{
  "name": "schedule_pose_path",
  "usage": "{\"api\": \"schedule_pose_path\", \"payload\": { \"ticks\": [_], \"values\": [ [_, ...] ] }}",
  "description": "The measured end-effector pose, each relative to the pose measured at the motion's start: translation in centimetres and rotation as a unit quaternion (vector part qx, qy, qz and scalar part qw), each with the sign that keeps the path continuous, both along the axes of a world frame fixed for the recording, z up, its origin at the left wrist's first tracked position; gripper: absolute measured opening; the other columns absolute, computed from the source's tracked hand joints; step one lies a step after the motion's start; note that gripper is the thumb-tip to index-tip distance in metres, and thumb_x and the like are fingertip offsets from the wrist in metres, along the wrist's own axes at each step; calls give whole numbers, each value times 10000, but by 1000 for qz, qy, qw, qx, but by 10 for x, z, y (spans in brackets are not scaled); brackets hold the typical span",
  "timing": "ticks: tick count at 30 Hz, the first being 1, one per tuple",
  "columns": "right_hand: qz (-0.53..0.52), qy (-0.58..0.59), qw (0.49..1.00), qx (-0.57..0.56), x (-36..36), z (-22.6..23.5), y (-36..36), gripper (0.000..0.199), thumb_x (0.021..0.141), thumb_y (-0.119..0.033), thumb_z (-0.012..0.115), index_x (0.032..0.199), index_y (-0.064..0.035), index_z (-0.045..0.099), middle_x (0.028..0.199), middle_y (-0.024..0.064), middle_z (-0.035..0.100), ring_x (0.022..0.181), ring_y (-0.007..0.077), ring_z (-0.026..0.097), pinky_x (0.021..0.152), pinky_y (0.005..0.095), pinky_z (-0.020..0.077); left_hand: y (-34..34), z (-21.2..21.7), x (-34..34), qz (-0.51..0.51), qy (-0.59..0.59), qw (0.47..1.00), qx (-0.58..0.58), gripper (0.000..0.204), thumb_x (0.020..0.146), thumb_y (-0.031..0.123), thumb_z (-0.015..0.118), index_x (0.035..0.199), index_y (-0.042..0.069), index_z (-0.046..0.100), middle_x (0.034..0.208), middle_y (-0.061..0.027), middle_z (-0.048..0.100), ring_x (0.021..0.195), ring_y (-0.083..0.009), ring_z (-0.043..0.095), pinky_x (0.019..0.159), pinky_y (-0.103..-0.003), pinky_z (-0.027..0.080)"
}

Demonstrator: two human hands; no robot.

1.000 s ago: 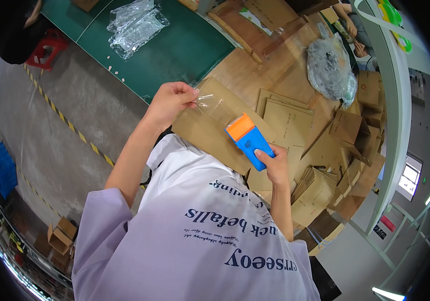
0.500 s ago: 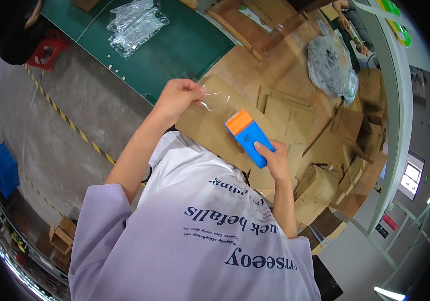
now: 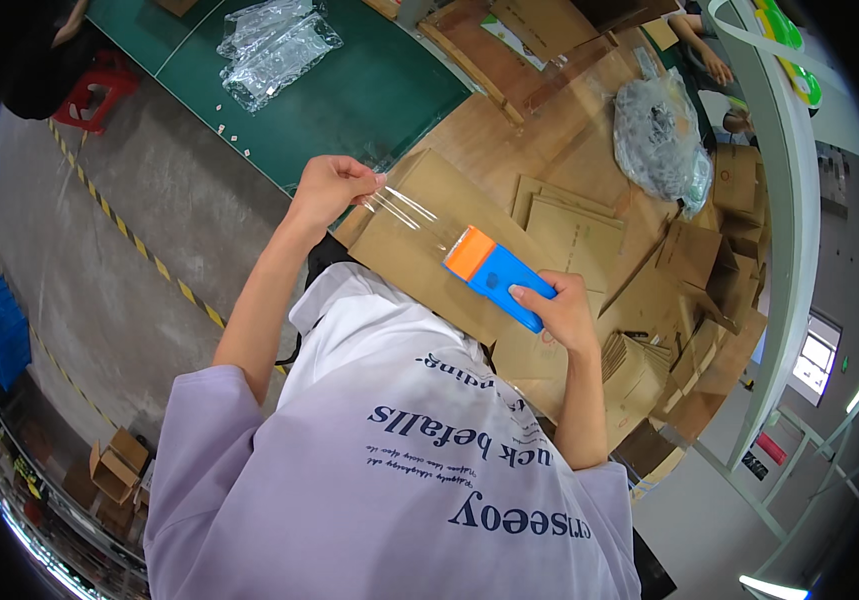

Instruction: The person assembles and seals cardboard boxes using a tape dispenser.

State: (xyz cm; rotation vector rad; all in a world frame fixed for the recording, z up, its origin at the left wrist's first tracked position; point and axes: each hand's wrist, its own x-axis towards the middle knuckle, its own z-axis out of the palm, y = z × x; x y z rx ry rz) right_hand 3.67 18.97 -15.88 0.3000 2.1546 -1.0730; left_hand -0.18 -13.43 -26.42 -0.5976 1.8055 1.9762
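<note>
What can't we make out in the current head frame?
All head view:
Fingers of the right hand: mostly behind the tape dispenser.
Underside of the cardboard: hidden by its top face.
Where the clear tape touches it: transparency, glare.
Co-worker, upper left: cut off by top edge.

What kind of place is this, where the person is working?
Probably a packing area in a workshop or warehouse. There are flat cardboard pieces on the table, a blue and orange tape dispenser in the person's right hand, and a yellow-and-black striped line on the floor.
</note>
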Motion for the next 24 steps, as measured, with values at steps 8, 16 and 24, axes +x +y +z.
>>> {"api": "schedule_pose_path", "payload": {
  "ticks": [8,16,24],
  "values": [
    [1,38,999,-26,5,-11,-7,307,776,-237,774,656,6,630,539,-14,515,495,46,434,436,243,337,-3,-5,-4,-2,3,999,-36,190,812,142,752,714,17,648,666,-18,609,601,-87,534,593,-235,445],
    [0,39,999,-26,3,-15,-14,317,770,-248,777,658,10,631,534,-7,516,494,54,442,439,253,349,-6,-22,-2,3,-7,999,-40,178,825,120,732,720,8,642,659,-18,603,598,-87,528,587,-231,438],
    [1,35,999,-11,3,-14,-15,326,761,-258,783,657,11,631,540,1,526,495,62,452,445,259,359,1,-41,0,3,-11,999,-30,164,857,124,704,769,-5,653,691,-27,621,620,-95,546,601,-240,456]
  ]
}}
